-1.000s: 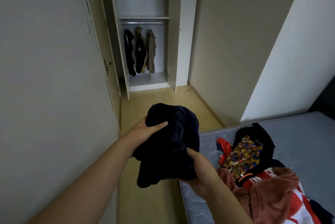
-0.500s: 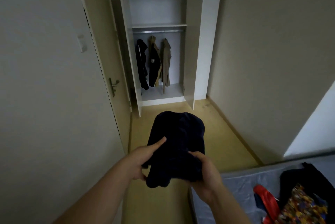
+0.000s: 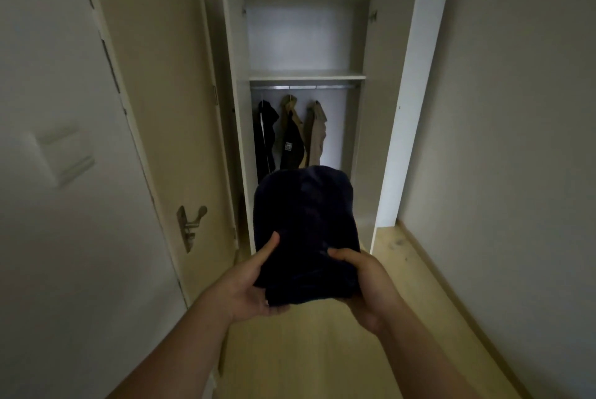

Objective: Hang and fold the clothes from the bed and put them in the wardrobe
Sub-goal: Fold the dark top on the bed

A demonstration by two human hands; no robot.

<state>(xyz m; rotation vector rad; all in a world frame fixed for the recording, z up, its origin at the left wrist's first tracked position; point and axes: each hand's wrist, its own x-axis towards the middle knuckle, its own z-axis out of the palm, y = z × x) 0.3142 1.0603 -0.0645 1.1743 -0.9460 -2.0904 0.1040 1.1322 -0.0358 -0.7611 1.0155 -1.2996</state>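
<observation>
While both arms reach forward in the head view, the two hands carry a folded dark blue garment (image 3: 306, 231) between them. It is in the air above the pale wooden floor (image 3: 306, 353), in front of the open wardrobe (image 3: 306, 77), and it does not touch the wardrobe.

The left hand (image 3: 248, 289) holds the near left corner of the bundle. Its palm is under the cloth and its thumb lies up along the left edge, on top. The other fingers are hidden below the fabric. The right hand (image 3: 364, 282) grips the near right corner, with its fingers curled over the top of the cloth. The far end of the bundle is rounded and points toward the wardrobe.

Both wardrobe doors stand wide open. A white shelf crosses the inside, and a metal rail (image 3: 304, 87) runs just under it. Three clothes hang from the rail, close to each other: a black garment (image 3: 266, 134) on the left, a dark garment with a tan collar (image 3: 292, 140) in the middle, and a beige garment (image 3: 317, 137) on the right. The folded bundle covers their lower ends from this view.

On the left there is a room door with a metal handle (image 3: 190, 224), and nearer on the wall a white light switch (image 3: 63, 153), which is blurred.
</observation>
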